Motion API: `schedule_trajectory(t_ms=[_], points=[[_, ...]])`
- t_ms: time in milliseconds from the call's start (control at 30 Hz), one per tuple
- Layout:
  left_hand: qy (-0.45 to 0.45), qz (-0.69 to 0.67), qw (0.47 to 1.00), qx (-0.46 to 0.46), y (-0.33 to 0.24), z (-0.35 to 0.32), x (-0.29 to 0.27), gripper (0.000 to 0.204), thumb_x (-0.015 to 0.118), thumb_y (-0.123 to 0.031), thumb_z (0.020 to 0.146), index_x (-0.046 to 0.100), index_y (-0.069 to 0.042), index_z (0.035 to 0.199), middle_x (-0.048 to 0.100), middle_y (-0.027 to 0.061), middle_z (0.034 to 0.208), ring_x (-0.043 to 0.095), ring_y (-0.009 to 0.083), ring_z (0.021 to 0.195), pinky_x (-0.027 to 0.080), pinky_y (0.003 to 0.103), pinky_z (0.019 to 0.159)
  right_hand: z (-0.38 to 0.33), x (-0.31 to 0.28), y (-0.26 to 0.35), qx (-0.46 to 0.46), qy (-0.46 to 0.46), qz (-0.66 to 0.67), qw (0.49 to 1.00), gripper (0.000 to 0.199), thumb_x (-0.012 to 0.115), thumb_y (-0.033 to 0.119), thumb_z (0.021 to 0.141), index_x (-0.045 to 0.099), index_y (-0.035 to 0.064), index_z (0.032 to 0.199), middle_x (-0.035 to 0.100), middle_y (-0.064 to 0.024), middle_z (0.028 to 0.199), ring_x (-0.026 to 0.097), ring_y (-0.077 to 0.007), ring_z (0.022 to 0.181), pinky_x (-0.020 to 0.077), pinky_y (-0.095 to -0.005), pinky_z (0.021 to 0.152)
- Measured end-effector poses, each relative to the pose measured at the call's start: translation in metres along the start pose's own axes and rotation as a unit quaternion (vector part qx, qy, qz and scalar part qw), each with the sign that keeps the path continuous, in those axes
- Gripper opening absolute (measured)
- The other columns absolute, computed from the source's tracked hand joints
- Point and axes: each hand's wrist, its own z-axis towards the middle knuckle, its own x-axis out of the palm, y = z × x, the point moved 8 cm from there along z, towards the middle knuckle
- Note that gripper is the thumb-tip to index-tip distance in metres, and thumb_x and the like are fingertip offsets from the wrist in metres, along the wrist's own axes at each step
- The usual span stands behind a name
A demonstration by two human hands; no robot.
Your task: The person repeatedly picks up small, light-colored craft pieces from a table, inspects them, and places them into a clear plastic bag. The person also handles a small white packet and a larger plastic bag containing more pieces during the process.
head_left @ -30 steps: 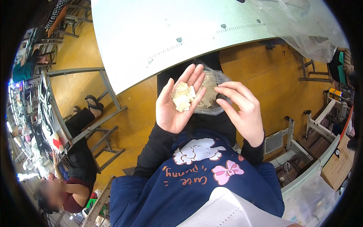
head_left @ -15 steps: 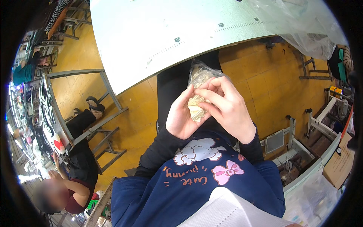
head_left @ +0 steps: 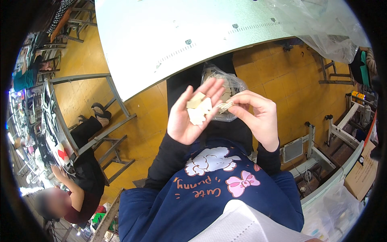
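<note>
My left hand (head_left: 183, 127) is turned palm up, its fingers stretched and slightly cupped. Several small flat cream pieces (head_left: 198, 111), like cut labels or cloth tabs, lie loose on its palm and finger bases. To its right, my right hand (head_left: 258, 117) pinches a small stack of similar cream pieces (head_left: 225, 105) between thumb and fingers. Below and behind both hands, a clear plastic bag (head_left: 236, 82) with more such pieces rests on my lap. The bag is partly hidden by the hands.
A pale table (head_left: 161, 36) with printed ruler marks stands ahead, its near edge just beyond the bag. Clear plastic sheeting (head_left: 322, 36) hangs over its right corner. Metal frames (head_left: 107, 141) stand on the left, where another person sits. A cardboard box (head_left: 363, 177) is at right.
My hands have moved apart. The left palm has opened out, showing the loose pieces; the right hand has drawn to the right with a small stack. More of the bag shows.
</note>
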Motion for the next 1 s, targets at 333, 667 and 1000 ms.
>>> schedule_trajectory(t_ms=[333, 667, 1000], points=[[0.002, 0.121, 0.992, 0.038, -0.019, -0.009, 0.008, 0.065, 0.032, -0.043, 0.107, 0.024, 0.001, 0.153, 0.027, 0.0181, 0.159, 0.029, 0.0276, 0.147, 0.034, 0.041, 0.117, 0.0, 0.003, 0.019, -0.102, -0.008, -0.182, 0.978, 0.032, 0.076, 0.008, 0.078, 0.071, 0.0052, 0.109, 0.061, -0.0097, 0.11, 0.06, -0.0278, 0.101, 0.0501, -0.0365, 0.087], [0.006, 0.077, 0.992, -0.103, 0.024, -0.003, -0.005, 0.069, 0.026, -0.054, 0.106, 0.039, 0.001, 0.145, 0.054, 0.0166, 0.137, 0.062, 0.0224, 0.116, 0.056, 0.036, 0.094, 0.006, 0.031, 0.035, -0.182, -0.01, -0.266, 0.946, 0.012, 0.077, 0.016, 0.076, 0.073, 0.0089, 0.085, 0.065, -0.0034, 0.111, 0.054, -0.0251, 0.113, 0.0365, -0.042, 0.095], [-0.002, 0.042, 0.999, 0.019, -0.021, -0.006, 0.006, 0.074, 0.025, -0.052, 0.105, 0.019, 0.004, 0.153, 0.017, 0.0215, 0.162, 0.024, 0.0315, 0.149, 0.029, 0.046, 0.12, -0.002, -0.014, 0.018, -0.114, -0.099, -0.131, 0.98, 0.01, 0.079, 0.004, 0.077, 0.073, 0.0021, 0.085, 0.07, -0.006, 0.092, 0.062, -0.0234, 0.093, 0.0477, -0.034, 0.085]])
